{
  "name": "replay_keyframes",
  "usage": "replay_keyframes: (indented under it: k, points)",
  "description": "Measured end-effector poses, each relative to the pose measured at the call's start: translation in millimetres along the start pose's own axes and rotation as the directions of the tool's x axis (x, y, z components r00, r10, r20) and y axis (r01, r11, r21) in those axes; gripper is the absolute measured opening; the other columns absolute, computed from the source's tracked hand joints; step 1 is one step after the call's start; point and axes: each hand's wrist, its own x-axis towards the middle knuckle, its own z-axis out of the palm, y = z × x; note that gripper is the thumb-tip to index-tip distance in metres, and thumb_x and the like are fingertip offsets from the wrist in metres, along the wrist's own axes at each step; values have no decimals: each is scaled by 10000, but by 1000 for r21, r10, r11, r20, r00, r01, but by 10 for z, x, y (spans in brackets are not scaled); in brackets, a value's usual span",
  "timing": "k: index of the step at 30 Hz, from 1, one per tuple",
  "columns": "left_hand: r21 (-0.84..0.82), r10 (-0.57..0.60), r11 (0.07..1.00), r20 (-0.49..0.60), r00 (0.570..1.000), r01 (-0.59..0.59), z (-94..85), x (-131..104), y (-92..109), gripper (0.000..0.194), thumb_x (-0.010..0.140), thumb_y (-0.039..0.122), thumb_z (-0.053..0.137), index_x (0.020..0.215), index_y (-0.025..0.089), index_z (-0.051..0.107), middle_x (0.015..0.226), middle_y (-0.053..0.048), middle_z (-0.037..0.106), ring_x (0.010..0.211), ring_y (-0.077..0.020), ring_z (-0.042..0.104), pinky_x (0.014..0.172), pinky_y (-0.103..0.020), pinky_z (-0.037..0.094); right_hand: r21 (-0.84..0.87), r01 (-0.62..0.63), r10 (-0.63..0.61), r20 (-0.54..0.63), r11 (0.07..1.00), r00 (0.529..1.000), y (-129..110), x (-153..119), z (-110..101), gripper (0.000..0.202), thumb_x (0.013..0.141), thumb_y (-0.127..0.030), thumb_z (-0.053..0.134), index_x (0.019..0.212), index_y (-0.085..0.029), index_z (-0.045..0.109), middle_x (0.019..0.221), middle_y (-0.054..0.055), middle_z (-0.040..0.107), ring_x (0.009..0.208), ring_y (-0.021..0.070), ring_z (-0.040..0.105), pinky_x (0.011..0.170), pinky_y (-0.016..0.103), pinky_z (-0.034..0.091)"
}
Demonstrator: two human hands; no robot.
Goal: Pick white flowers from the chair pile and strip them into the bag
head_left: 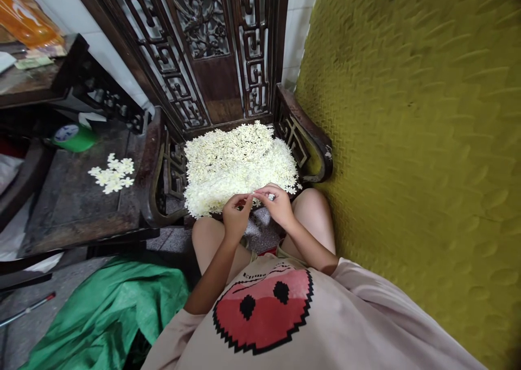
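Note:
Many small white flowers (240,158) cover the seat of a dark carved wooden chair (222,96). At the front edge of the flowers, my left hand (237,215) and my right hand (279,204) meet fingertip to fingertip. The fingers of both hands are pinched together; whatever lies between the left fingertips is too small to make out. A small white piece, seemingly a flower, shows at my right hand's curled fingers.
A second wooden seat (85,196) at the left carries a little cluster of white flowers (113,173) and a green roll (75,138). Green cloth (118,305) lies at the lower left. A yellow textured surface (415,158) fills the right side.

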Motion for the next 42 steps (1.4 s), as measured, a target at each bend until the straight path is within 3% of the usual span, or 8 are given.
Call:
replay_keyframes:
  k: [7,14,22,31,37,42]
  points:
    - [-52,-10,999,-47,999,8,36,-17,-35,134,680,301,685,663,171,658,622,11,605,574,-96,493,583,-217,396,5,9,-9,-4,1000,1000,-51,-35,3,155,789,-348,652,771,-207,715,701,13,595,694,147,533,697,291,423]
    - [-154,-118,979,88,989,131,31,25,-42,197,678,356,692,739,169,699,716,-25,674,684,-139,589,670,-257,456,-25,14,-15,-54,1000,998,-49,-85,11,191,794,-388,643,774,-216,725,707,25,614,694,153,536,692,295,428]
    - [-53,1,999,31,1000,0,1,-26,-43,148,704,329,690,712,183,675,713,-3,645,654,-112,540,665,-236,416,-41,40,-40,3,998,999,-104,-112,-28,179,824,-358,616,831,-216,724,773,37,649,734,158,561,739,309,434]
    - [-354,-183,916,57,981,192,35,-71,61,252,597,339,755,610,168,570,613,31,572,614,-95,500,634,-231,401,25,42,-43,21,999,999,-131,-124,-8,143,819,-322,624,820,-216,720,806,36,658,795,164,591,760,307,449]
    - [-471,-182,857,101,978,208,64,-72,20,313,588,351,777,609,168,524,598,52,512,608,-78,469,644,-218,387,157,-40,41,1,987,999,-127,-146,-10,126,745,-324,702,804,-216,730,790,25,681,749,151,602,738,297,468]
    - [-547,-176,802,165,971,238,72,-86,68,360,578,337,800,585,166,484,583,64,448,592,-62,428,649,-208,369,184,-16,24,-43,983,999,-180,-143,-37,109,730,-319,713,779,-223,729,744,13,662,705,138,573,706,290,460]
